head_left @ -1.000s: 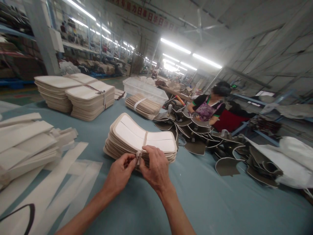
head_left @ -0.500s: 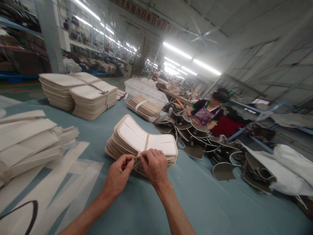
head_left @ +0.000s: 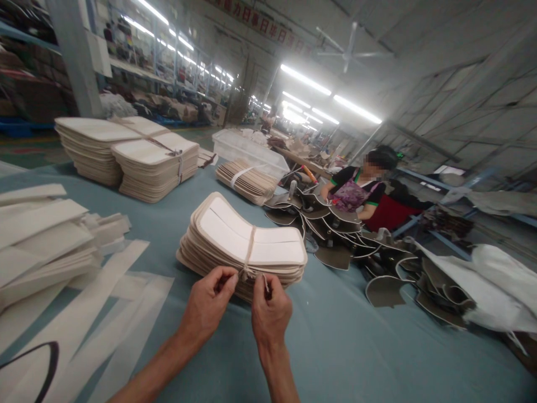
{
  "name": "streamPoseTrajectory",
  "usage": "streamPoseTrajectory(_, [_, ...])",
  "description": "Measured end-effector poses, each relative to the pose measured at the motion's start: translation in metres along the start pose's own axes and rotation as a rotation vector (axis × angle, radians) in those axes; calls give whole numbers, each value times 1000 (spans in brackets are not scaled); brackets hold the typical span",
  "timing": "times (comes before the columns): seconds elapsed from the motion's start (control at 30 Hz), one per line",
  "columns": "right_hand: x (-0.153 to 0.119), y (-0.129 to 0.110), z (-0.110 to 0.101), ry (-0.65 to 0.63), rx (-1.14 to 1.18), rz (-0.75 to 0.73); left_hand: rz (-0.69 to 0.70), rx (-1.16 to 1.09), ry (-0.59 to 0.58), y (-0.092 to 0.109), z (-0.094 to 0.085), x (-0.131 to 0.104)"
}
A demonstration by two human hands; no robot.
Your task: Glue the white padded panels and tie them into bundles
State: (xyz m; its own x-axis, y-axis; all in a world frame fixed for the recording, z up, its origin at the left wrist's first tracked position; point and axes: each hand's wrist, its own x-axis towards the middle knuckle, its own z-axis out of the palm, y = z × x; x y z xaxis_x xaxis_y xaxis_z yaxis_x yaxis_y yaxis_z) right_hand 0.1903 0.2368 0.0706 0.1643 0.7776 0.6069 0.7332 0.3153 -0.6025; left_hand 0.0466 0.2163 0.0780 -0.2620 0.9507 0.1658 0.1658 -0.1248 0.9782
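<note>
The curved stack of panels [head_left: 229,226] sits on the table [head_left: 356,352] just beyond both hands, a tie [head_left: 250,243] around its middle. The left hand [head_left: 212,302] pinches the tie at the front; the right hand [head_left: 272,310], fingers curled tight, pinches what looks like its end — seemingly the knotting step, calling next for an even pull. Pale strips [head_left: 50,240] lie left of the left hand — dark pieces [head_left: 335,254] beyond the right.

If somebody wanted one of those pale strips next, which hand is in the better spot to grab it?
Probably the left hand: it's nearer the pale strips, while the right hand is farther across. Both are at the tie around the stack, though.
</note>
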Motion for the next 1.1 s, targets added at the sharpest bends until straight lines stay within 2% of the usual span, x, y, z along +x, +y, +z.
streamPoseTrajectory(0.17, [-4,4,5,-11,114,33,130,98,39,-4,4,5])
streamPoseTrajectory(0.27, [-5,4,4,-4,134,7,233,166,26,-2,4,9])
streamPoseTrajectory(0.33, [-5,4,3,-1,130,-25,251,177,14,-2,6,10])
streamPoseTrajectory(0.57, [-6,6,1,-2,135,-97,195,168,93,-5,17,8])
streamPoseTrajectory(0.7, [-6,4,0,-29,173,-65,173,177,125,3,17,10])
streamPoseTrajectory(0.8, [0,-4,-3,-57,237,-43,134,180,104,9,17,12])
streamPoseTrajectory(1.0, [30,-28,-9,-204,333,60,-50,118,23,14,18,12])
streamPoseTrajectory(1.1, [50,-42,-12,-331,470,166,-47,116,49,14,17,11])
